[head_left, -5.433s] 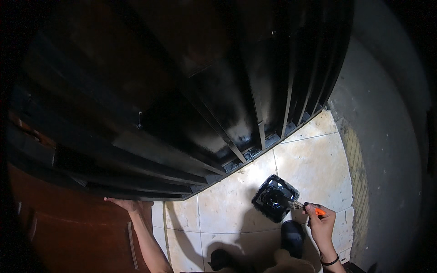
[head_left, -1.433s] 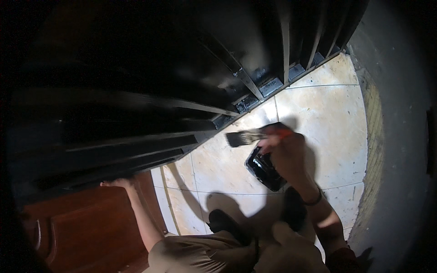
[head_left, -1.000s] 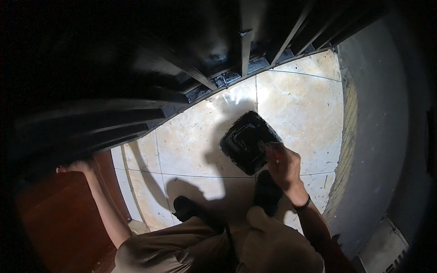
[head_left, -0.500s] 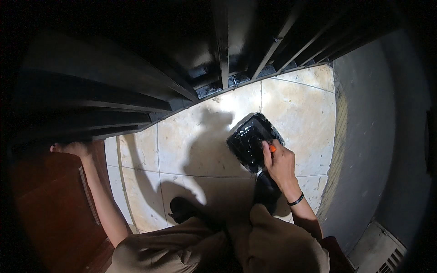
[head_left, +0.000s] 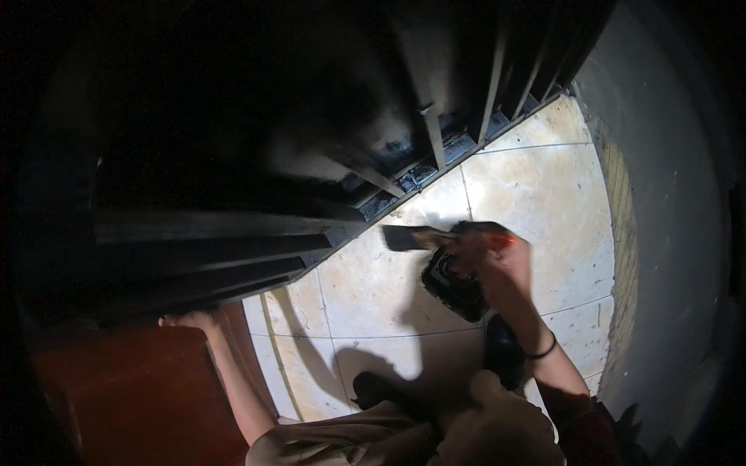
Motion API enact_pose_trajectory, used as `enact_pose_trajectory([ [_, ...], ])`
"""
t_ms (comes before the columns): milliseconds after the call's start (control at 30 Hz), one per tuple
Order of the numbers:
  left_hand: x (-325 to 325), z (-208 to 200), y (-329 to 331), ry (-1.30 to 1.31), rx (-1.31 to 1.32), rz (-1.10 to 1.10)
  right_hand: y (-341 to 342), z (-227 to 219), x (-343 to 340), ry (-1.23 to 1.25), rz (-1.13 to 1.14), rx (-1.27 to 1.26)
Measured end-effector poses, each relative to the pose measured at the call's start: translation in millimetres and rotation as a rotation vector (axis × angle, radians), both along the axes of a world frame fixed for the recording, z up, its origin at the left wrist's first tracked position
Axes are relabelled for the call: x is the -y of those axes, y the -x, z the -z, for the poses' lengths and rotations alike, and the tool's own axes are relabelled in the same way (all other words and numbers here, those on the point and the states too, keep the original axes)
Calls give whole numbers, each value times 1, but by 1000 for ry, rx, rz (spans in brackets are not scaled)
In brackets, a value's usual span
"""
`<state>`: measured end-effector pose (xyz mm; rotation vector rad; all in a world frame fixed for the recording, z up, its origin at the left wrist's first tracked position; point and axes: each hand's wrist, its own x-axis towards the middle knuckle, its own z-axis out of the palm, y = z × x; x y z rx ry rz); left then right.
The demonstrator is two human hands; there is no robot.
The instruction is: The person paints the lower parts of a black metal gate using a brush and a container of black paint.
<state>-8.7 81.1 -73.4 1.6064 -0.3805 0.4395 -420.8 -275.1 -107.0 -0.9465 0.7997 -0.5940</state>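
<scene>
1. The flat paintbrush with dark wet bristles and a pale ferrule hangs over the cream stone floor tiles, beside the black plastic paint tray rather than above it; a loaded brush could, I judge, drip onto the pale tile.
2. The tray lies on the floor just ahead of the dark shoes; a careless step could tip or smear it, in my view.
3. The black metal gate with upright bars sits in deep shade; missed patches would be hard to spot there.
4. The right hand is closed around the brush handle, whose orange end pokes out behind the fingers; bristles point left toward the gate.
5. The left hand rests flat, fingers loosely spread, on the top edge of the reddish-brown wooden panel; it holds nothing.
</scene>
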Motion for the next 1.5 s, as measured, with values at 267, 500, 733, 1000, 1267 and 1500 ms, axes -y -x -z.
enact_pose_trajectory([
  [267, 45, -29, 37, 89, -137, 46, -85, 23, 24, -44, -182, 61],
  [500, 57, -40, 49, 73, -151, 38, -92, 60, 1, -295, -61, 122],
  [733, 64, -46, 57, 74, -174, 47, -93, 47, 0, -74, -30, 81],
  [1000, 70, -49, 62, 89, -202, 47, -98, 37, -1, -227, -51, 188],
  [1267, 71, -47, 65, 104, -219, 38, -98, 65, -1, 342, -28, -118],
  [1500, 73, -48, 70, 101, -204, 22, -84, 28, 11, 32, -62, 193],
])
